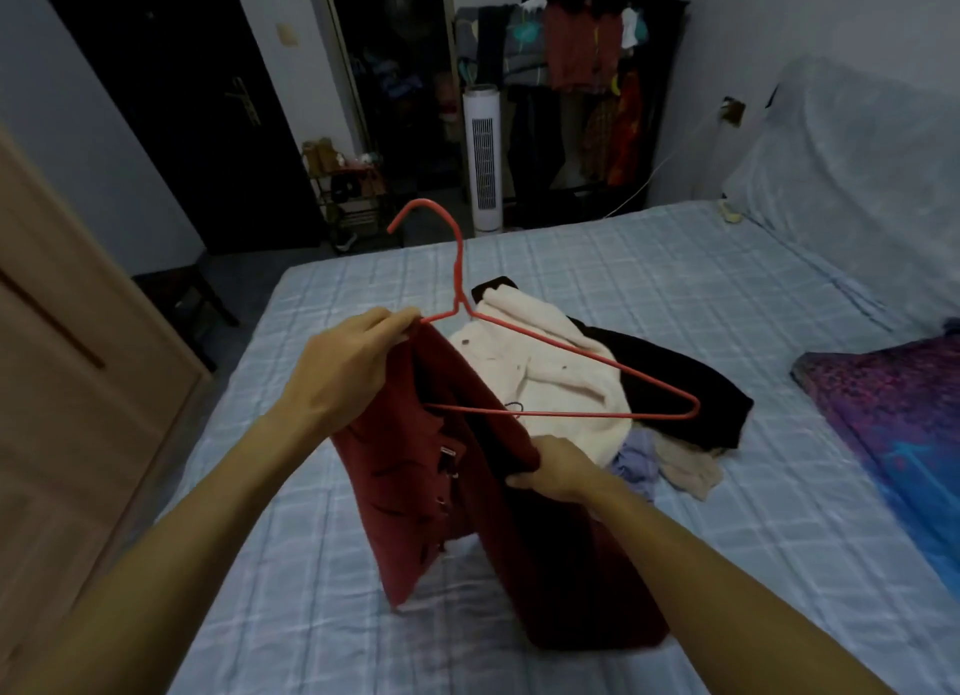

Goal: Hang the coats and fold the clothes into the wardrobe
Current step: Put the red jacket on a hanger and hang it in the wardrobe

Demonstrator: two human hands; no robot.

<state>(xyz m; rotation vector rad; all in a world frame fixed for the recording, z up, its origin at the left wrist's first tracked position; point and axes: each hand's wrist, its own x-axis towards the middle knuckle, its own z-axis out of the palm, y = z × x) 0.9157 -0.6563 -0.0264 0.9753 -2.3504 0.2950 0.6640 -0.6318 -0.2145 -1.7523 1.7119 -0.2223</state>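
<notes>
A dark red coat (pixel 447 486) hangs in the air above the near part of the bed (pixel 675 289), its lower edge reaching down to the checked blue sheet. A red wire hanger (pixel 566 354) is partly inside it: the left shoulder of the hanger is under the coat's collar, while the right shoulder and the bottom bar stick out bare to the right, hook pointing up. The left hand (pixel 348 367) grips the coat's top edge together with the hanger's left arm, just beside the neck of the hook. The right hand (pixel 558 468) pinches the coat's other opening edge lower down, where a dark lining shows.

Behind the coat, on the middle of the bed, lies a heap of clothes: a cream fleece jacket (pixel 545 372) on top, a black garment (pixel 680 382) to its right, and pale lilac and beige pieces (crumpled, hard to tell apart) at the near side. A purple and blue quilt (pixel 893 424) lies at the right edge. Beyond the foot of the bed stand a white tower fan (pixel 484 159) and a crowded clothes rack (pixel 587 70).
</notes>
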